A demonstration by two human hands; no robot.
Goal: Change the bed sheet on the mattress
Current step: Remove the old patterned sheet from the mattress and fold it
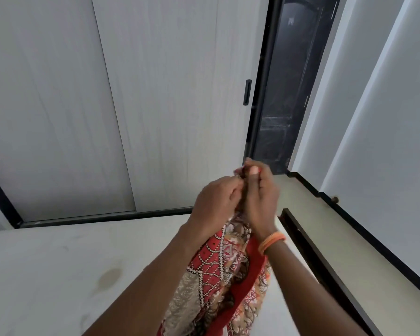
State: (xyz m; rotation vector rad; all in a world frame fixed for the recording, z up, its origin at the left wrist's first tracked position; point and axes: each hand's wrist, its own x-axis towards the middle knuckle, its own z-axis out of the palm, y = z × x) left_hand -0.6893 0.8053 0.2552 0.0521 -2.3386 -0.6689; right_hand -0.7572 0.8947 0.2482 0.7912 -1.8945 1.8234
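Note:
A red patterned bed sheet [218, 272] hangs bunched between my forearms, above the bare white mattress [58, 275]. My left hand [216, 200] and my right hand [260, 195] are raised close together and both pinch the sheet's top edge at the fingertips. An orange bangle sits on my right wrist. The lower part of the sheet runs out of the frame at the bottom.
The mattress shows a brownish stain [109, 277]. Behind it stands a grey sliding wardrobe [107, 105] with a black handle [247, 92]. A dark bed frame edge [325, 270] runs on the right beside a strip of floor [325, 221] and white wall.

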